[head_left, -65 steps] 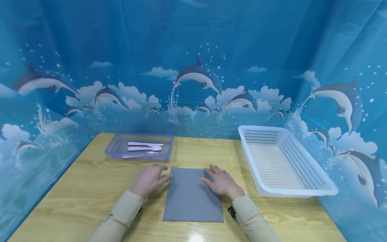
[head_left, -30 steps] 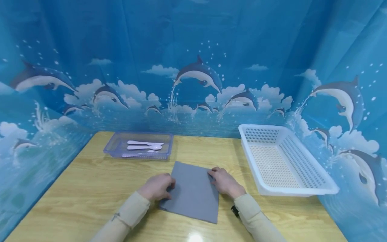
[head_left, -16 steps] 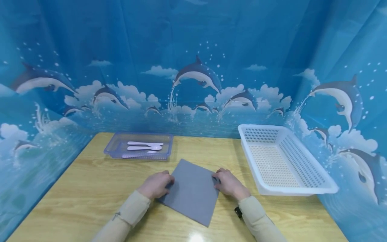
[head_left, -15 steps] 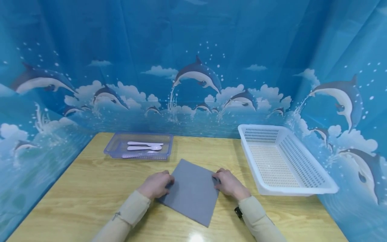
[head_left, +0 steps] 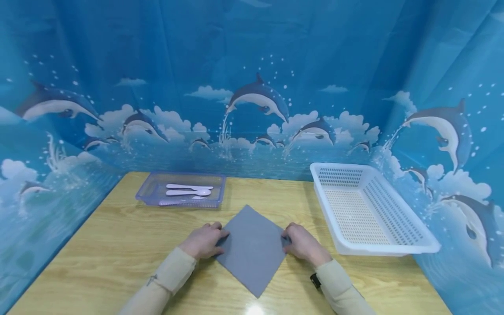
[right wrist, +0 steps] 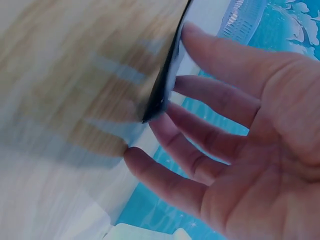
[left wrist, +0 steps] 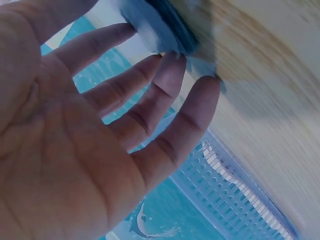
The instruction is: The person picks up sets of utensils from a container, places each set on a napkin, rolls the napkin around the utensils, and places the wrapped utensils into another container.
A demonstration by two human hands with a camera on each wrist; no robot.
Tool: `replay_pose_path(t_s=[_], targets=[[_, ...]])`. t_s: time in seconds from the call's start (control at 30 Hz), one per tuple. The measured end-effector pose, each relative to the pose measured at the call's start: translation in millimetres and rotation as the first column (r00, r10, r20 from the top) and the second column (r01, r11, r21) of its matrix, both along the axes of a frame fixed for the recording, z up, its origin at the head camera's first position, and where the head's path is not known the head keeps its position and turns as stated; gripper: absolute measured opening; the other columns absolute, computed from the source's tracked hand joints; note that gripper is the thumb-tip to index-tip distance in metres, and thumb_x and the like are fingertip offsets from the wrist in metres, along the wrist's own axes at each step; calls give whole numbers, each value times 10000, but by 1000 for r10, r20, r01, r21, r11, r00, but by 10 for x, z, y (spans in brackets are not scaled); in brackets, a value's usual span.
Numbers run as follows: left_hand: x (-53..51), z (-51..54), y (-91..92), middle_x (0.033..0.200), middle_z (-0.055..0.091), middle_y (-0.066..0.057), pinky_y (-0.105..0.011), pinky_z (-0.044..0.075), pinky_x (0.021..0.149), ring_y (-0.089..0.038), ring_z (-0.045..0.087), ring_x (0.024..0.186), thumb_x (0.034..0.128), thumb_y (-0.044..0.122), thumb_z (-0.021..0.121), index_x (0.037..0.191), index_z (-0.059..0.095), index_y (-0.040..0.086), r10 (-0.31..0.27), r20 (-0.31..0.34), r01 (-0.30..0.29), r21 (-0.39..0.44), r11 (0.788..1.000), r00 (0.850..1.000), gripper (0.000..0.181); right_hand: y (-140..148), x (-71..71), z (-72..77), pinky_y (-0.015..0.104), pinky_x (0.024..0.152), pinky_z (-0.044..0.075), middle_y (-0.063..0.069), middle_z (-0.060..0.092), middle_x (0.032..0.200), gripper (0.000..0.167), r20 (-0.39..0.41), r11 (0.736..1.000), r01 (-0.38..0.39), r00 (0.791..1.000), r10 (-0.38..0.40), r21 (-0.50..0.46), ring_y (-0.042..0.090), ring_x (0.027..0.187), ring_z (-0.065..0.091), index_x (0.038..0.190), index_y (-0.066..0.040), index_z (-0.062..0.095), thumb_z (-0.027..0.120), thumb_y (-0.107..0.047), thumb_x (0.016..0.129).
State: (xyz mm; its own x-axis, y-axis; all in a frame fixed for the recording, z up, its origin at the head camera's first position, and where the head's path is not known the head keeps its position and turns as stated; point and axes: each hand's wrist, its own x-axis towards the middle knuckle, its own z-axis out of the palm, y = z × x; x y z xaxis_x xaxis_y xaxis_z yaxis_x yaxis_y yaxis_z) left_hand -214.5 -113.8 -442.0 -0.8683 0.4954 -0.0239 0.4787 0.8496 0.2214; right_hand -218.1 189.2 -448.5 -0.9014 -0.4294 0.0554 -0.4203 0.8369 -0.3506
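Note:
A grey square cloth [head_left: 253,251] lies on the table, turned so one corner points away and another towards the person. My left hand [head_left: 204,240] is at its left corner, thumb and fingers apart on either side. At the right corner, my right hand [head_left: 305,245] touches the edges with thumb and fingers spread around it. The left wrist view shows long, slightly bent fingers [left wrist: 170,80] against the cloth's layered edge [left wrist: 155,25]. In the right wrist view, fingertips [right wrist: 175,132] and thumb meet the cloth's dark edge [right wrist: 165,82].
A clear purple tray [head_left: 141,192] with a pale spoon [head_left: 202,192], a knife [head_left: 189,187] and another utensil stands at the back left. A white perforated basket [head_left: 334,210] sits at the right. A blue dolphin-print curtain [head_left: 252,57] surrounds the wooden table [head_left: 98,245].
Both hands have turned the cloth clockwise from nearly square-on to a diamond. The right hand has shifted slightly right and nearer. The tray and basket have stayed put.

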Motion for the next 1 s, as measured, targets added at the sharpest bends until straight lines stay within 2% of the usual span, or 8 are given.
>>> replay_pose_path(t_s=[0.13, 0.23, 0.37, 0.53, 0.77, 0.93, 1.0], targets=[[-9, 6, 7, 1199, 588, -147, -534, 537, 823, -354, 572, 1047, 817, 243, 787, 1286, 642, 104, -1, 27, 1, -18, 1000, 1000, 510, 52, 3, -9, 426, 785, 552, 136, 694, 904, 253, -6, 999, -44, 999, 44, 6, 260, 831, 638, 885, 24, 739, 847, -67, 675], [-23, 1, 17, 1221, 579, -157, -543, 529, 821, -352, 553, 1072, 836, 241, 770, 1307, 626, 112, -4, 42, 5, -19, 1000, 999, 509, 82, 13, -16, 447, 816, 553, 155, 702, 943, 176, 11, 999, -47, 999, 47, 4, 293, 866, 654, 813, -8, 741, 846, -74, 688], [-47, -14, 25, 1245, 565, -176, -561, 517, 824, -358, 538, 1091, 850, 243, 757, 1330, 605, 114, -1, 61, 2, -14, 1000, 998, 519, 101, 17, -21, 492, 891, 544, 219, 701, 1039, 184, 29, 1000, -29, 999, 29, -9, 376, 974, 663, 849, 4, 758, 841, -61, 699], [-78, -31, 21, 1260, 555, -178, -553, 509, 841, -352, 530, 1094, 861, 248, 746, 1343, 597, 122, 1, 65, 0, -5, 1000, 998, 520, 115, 11, -17, 485, 904, 545, 238, 695, 1081, 233, 27, 1000, -16, 1000, 16, -9, 402, 1019, 660, 908, 28, 759, 840, -55, 705], [-75, -46, -18, 1237, 559, -195, -535, 516, 813, -346, 538, 1046, 858, 242, 745, 1335, 603, 128, -38, 39, 37, 31, 999, 999, 511, 135, -6, -1, 463, 848, 566, 193, 721, 1009, 210, 22, 1000, -10, 1000, 10, -24, 353, 950, 683, 886, 17, 759, 835, -33, 697], [-96, -39, -81, 1264, 567, -210, -541, 496, 919, -376, 548, 1111, 918, 260, 682, 1349, 584, 84, -37, 79, 29, 100, 995, 996, 476, 128, -51, 5, 430, 803, 574, 135, 737, 918, 168, 6, 998, 32, 999, -31, -59, 284, 862, 691, 910, 19, 739, 787, -25, 755], [-114, -34, -121, 1276, 571, -221, -544, 479, 964, -391, 550, 1146, 940, 259, 653, 1350, 574, 55, -40, 97, 26, 150, 988, 994, 465, 101, -73, 15, 433, 818, 571, 140, 739, 931, 165, -6, 997, 47, 999, -47, -64, 287, 873, 695, 939, 24, 736, 766, -35, 787]])
